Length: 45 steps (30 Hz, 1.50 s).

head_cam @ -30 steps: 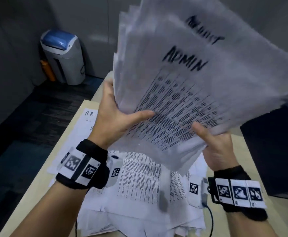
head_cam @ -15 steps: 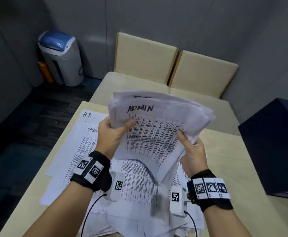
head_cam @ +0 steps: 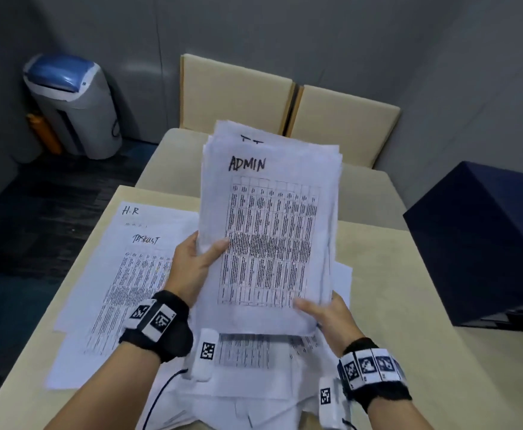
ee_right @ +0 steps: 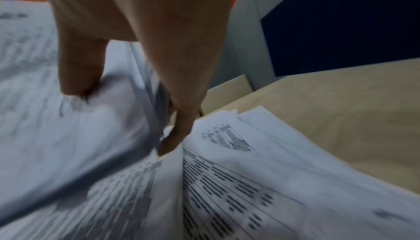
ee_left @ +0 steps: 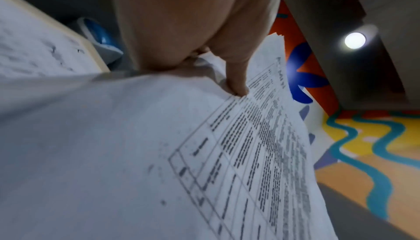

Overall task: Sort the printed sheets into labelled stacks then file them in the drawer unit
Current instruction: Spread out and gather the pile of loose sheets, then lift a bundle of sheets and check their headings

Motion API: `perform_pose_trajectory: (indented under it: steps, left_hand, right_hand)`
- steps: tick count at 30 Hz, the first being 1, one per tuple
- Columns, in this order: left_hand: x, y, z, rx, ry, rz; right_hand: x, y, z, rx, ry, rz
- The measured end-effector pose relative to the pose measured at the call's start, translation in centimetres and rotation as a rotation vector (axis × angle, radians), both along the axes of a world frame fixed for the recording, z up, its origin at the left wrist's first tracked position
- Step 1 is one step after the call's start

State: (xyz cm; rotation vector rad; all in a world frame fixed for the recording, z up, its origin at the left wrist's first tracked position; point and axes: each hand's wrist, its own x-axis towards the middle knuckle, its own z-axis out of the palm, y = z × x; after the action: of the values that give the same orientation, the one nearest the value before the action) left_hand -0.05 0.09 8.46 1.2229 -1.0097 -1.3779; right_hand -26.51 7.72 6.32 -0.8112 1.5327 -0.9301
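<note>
Grey walls close in around a pale wooden table (head_cam: 409, 290), with two beige seat cushions (head_cam: 238, 94) tucked behind it and a grey bin with a blue lid (head_cam: 70, 103) off in the far left corner. I've got a thick bundle of printed sheets (head_cam: 269, 237) up off the table, tilted toward me — the top page reads "ADMIN" in black marker above a dense printed grid. My left hand (head_cam: 191, 268) grips the bundle's left edge, thumb pressed across the front of the top page, the other fingers behind it. My right hand (head_cam: 328, 315) holds the lower right corner, thumb on the front, fingers curled underneath; the right wrist view shows the sheets fanning apart a little around that grip. A second page peeks out behind the top one with marker lettering I can't read. Below the bundle, loose sheets (head_cam: 247, 383) lie in a messy spread on the table. To the left lies a flatter stack, its top page marked "H-R" (head_cam: 129, 211) with "TASKLIST" written lower down. On my right — a dark navy box-like unit (head_cam: 483, 243) at the table's edge.
</note>
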Motion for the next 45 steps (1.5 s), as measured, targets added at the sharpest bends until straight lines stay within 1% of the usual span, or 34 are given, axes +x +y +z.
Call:
perform_pose_trajectory:
  steps: [2,4,6,9,12,14,16,18,21,24,26,27,28,29,30,31,32,33,35,37,38,39,42,45]
  left_hand:
    - [-1.3,-0.4,-0.7,0.059,0.027,-0.053]
    - [-3.3,-0.6,-1.9,0.122,-0.017,-0.150]
    - [-5.3,-0.3,-2.8,0.175,-0.095,-0.235]
    - [-7.5,0.4,-4.2,0.272,-0.235,-0.275]
    - [-8.6,1.3,-6.3,0.311,-0.390,-0.275]
    - [-9.2,1.9,-7.8,0.298,-0.557,-0.271]
    - [-9.9,2.6,-9.0,0.294,-0.673,-0.256]
    - [-10.5,3.0,-9.8,0.278,-0.742,-0.241]
    - [-11.3,3.5,-10.2,0.227,-0.840,-0.199]
    - [-11.5,3.7,-10.1,0.221,-0.819,-0.177]
    - [-11.0,3.8,-9.7,0.204,-0.765,-0.130]
    - [-10.6,3.8,-9.5,0.186,-0.775,-0.077]
    - [-9.9,3.6,-9.4,0.173,-0.816,-0.005]
    - [-9.2,3.5,-9.2,0.176,-0.881,0.075]
    - [-8.4,3.3,-9.3,0.200,-0.955,0.150]
    - [-7.7,3.2,-9.1,0.248,-1.020,0.202]
    - [-7.0,3.3,-9.0,0.315,-1.061,0.233]
    - [-6.3,3.3,-8.9,0.382,-1.079,0.249]
    - [-5.0,3.6,-9.1,0.458,-1.064,0.261]
    - [-4.0,3.9,-9.5,0.451,-1.028,0.234]
    - [-3.7,4.0,-9.7,0.438,-1.006,0.208]
    - [-3.6,4.1,-9.7,0.429,-0.981,0.181]
    - [-4.1,4.5,-9.4,0.417,-0.903,0.072]
    - [-5.2,4.7,-9.0,0.395,-0.930,-0.046]
  right_hand:
    - [-1.3,1.1,-0.2,0.018,-0.025,-0.084]
    - [-3.1,1.9,0.1,0.000,-0.011,-0.188]
    - [-5.8,2.6,0.7,-0.006,0.019,-0.256]
    - [-12.0,3.6,1.0,0.042,0.062,-0.384]
    - [-20.5,4.4,0.3,0.131,0.145,-0.496]
    - [-26.0,4.4,-0.7,0.200,0.257,-0.503]
    - [-30.1,4.0,-1.3,0.245,0.337,-0.460]
    - [-32.2,3.0,-1.2,0.302,0.419,-0.384]
    - [-33.3,0.9,-1.7,0.355,0.504,-0.264]
    - [-32.5,-0.8,-2.9,0.445,0.669,-0.175]
    - [-30.7,-1.2,-2.8,0.491,0.863,-0.106]
    - [-29.4,-1.3,-2.5,0.476,0.989,-0.078]
    - [-28.0,-1.3,-2.2,0.405,1.104,-0.062]
    - [-26.5,-1.3,-2.1,0.290,1.180,-0.048]
    - [-24.8,-1.3,-2.2,0.163,1.189,-0.026]
    - [-23.0,-1.3,-2.3,0.060,1.127,0.025]
    - [-21.1,-1.5,-2.6,0.003,1.013,0.095]
    - [-19.1,-1.7,-3.0,-0.001,0.870,0.164]
    - [-15.4,-2.2,-4.1,0.117,0.570,0.230]
    - [-12.2,-2.7,-4.8,0.261,0.336,0.192]
    - [-10.8,-2.9,-5.4,0.302,0.269,0.162]
    - [-9.5,-2.9,-5.8,0.318,0.244,0.141]
    - [-6.8,-2.7,-7.2,0.356,0.273,0.095]
    - [-5.3,-2.6,-8.0,0.369,0.303,0.067]
